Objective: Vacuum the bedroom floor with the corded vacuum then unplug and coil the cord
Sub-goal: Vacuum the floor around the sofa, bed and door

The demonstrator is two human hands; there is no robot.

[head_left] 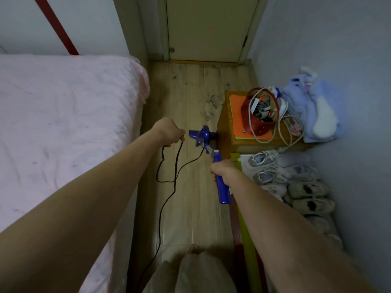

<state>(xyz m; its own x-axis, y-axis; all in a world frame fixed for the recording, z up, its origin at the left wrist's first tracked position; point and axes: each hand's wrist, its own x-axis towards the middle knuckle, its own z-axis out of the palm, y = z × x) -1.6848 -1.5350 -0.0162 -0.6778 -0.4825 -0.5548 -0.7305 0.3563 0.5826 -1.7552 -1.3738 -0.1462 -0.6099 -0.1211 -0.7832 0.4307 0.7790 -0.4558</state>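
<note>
- Right hand (224,172), arm stretched out, has its fingers wrapped round the blue plastic stick vacuum's handle (221,185); its floor head (202,135) sits on the wooden floor (190,208) against a small wooden table (226,136).
- Left hand (169,132), arm stretched out too, is curled round the thin black cord (167,193), lifting a loop near the pink bed (63,123).

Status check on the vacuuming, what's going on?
Right hand grips vacuum. Left hand holds cord up. Nozzle against wooden stand; shoes alongside.

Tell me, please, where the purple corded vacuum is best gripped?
Grip the purple corded vacuum at its straight cylindrical handle, from above, as the right hand does; the handle slants up towards the person, while the low floor head offers no grip.
</note>
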